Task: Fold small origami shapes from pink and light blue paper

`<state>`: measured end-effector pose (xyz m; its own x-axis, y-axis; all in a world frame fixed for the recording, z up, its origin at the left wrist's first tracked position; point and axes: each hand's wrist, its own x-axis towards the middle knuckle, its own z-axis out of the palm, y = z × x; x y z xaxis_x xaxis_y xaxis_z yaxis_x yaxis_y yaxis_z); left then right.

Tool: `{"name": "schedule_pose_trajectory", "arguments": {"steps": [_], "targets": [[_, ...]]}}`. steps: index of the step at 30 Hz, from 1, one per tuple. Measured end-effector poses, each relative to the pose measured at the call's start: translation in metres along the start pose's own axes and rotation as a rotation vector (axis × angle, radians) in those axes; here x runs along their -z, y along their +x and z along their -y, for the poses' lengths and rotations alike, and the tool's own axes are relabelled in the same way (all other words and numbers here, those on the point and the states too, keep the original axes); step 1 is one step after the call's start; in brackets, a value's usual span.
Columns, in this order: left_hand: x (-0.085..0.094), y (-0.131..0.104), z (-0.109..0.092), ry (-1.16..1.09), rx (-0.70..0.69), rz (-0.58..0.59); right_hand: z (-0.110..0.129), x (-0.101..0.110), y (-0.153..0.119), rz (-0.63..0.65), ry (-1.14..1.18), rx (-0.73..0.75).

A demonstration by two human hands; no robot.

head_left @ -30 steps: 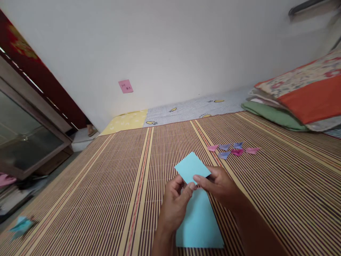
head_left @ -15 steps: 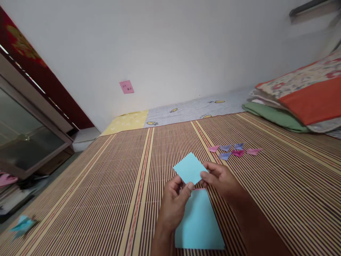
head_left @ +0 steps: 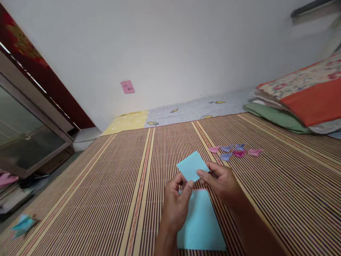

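Note:
A small light blue square of paper (head_left: 192, 166) is held up between both hands, tilted with one corner pointing away. My left hand (head_left: 178, 201) pinches its near corner, thumb on top. On its right side, my right hand (head_left: 220, 179) grips the edge, with the thumb lying on the paper's face. Below the hands, a larger light blue sheet or stack (head_left: 202, 224) lies on the striped mat (head_left: 119, 185), partly covered by my left hand. Beyond my right hand, several small folded papers in pink (head_left: 255, 152), blue (head_left: 226, 156) and magenta (head_left: 239, 154) rest in two rows.
A crumpled-looking blue folded paper (head_left: 23, 224) is at the mat's far left. Folded bedding (head_left: 311, 103) is piled at the right. A pink note (head_left: 127, 86) is stuck on the white wall (head_left: 186, 49). A glass-panelled cabinet (head_left: 26, 131) stands at the left.
The small paper has turned a little and shifted slightly right. My right thumb has slid further inward over its face, and my left hand has moved slightly right.

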<state>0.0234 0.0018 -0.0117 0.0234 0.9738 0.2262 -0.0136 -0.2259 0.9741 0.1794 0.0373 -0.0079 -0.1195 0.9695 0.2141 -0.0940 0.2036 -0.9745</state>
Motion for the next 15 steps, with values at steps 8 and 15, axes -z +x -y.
{"name": "schedule_pose_trajectory", "arguments": {"steps": [8,15], "targets": [[0.0014,0.0014,-0.0029,-0.015,0.043,0.006,0.0023,0.0002,0.0,-0.019,0.009,0.001],[0.0039,0.0008,-0.0016,-0.018,0.044,-0.034,0.0026,0.0003,0.0003,-0.022,0.021,0.007]]}}
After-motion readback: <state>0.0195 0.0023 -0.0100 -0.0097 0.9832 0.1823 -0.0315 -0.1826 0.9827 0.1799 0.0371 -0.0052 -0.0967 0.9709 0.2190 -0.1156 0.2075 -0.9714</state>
